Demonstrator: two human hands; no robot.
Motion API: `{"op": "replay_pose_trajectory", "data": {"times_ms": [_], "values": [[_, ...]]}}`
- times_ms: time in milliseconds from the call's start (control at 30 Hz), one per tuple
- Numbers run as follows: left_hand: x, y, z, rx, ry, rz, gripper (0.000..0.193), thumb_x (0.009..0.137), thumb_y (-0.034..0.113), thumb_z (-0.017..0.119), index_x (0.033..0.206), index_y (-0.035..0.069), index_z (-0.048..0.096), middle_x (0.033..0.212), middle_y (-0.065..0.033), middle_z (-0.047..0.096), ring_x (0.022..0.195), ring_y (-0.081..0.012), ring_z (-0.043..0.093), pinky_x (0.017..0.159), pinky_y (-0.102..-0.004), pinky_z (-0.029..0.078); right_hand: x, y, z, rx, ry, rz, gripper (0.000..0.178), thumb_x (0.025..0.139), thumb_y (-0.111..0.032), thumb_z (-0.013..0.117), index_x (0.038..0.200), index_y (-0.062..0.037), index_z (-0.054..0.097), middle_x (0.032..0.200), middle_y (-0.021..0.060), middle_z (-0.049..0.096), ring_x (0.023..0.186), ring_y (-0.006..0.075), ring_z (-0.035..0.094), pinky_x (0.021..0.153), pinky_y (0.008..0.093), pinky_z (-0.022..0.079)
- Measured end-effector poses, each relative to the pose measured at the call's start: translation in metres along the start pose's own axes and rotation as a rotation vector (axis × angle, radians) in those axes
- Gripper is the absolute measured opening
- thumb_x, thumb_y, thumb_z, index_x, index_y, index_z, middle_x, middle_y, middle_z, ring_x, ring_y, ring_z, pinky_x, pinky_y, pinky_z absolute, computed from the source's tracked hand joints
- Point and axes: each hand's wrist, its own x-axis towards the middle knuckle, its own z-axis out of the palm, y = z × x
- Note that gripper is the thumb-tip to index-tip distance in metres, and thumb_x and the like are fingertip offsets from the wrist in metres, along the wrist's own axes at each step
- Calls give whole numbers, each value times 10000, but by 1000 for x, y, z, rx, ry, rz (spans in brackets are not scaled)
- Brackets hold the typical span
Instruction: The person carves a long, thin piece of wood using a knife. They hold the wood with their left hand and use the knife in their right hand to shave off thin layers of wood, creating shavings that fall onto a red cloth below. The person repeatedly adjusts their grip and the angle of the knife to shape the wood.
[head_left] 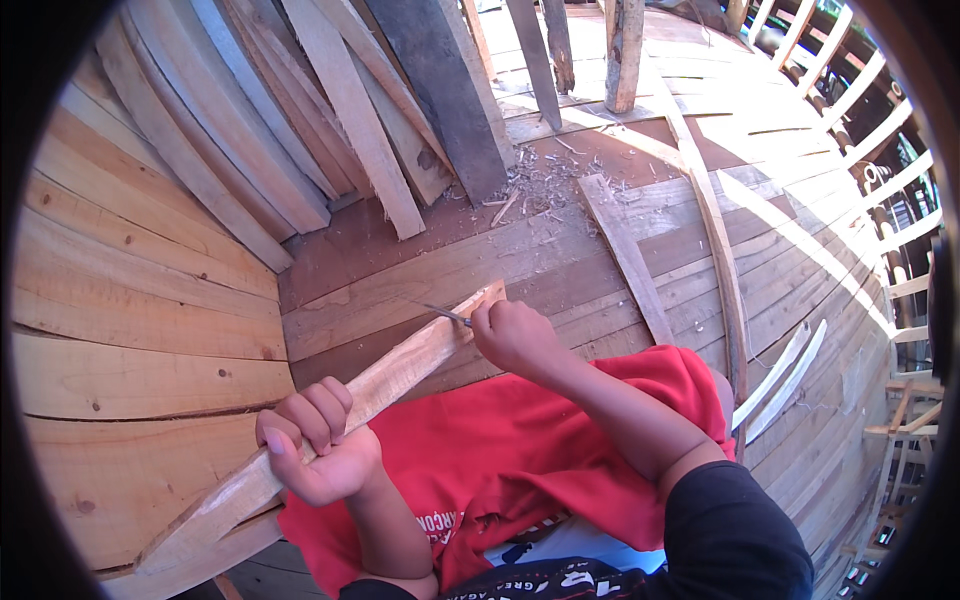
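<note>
Diagonally, plank (400, 376) gripped by left hand (325, 446), far end by right hand (515, 336), clutching thin tool (446, 313)

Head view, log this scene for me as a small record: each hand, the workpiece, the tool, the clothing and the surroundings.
Left hand: wrapped around a pale wooden board toward its lower end
Right hand: closed on a thin-bladed tool; its handle is mostly hidden
Board: slants from lower left to upper right
Tool: across the board near its upper end
Lap: red cloth
Floor: wooden planks, scattered shavings
Left side: plank wall
</note>
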Motion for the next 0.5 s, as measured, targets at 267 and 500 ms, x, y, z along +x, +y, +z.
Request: {"op": "replay_pose_trajectory", "data": {"times_ms": [267, 500], "values": [[-6, 2, 5, 19, -42, 24, 354, 969, 254, 429, 671, 156, 264, 492, 25, 246, 436, -88, 167, 459, -283, 184, 16, 22, -8, -80, 16, 72, 535, 948, -390, 358, 914, 28, 689, 943, 290, 669, 917, 462, 648, 873, 530, 499], [-1, 0, 13, 40, 97, -15, 372, 975, 271, 432, 664, 179, 249, 511, 44, 220, 463, -81, 155, 506, -266, 186, 29, 50, 8, -108, 55, 36, 481, 948, -364, 366, 895, -2, 677, 940, 258, 679, 885, 458, 653, 820, 534, 517]]}}
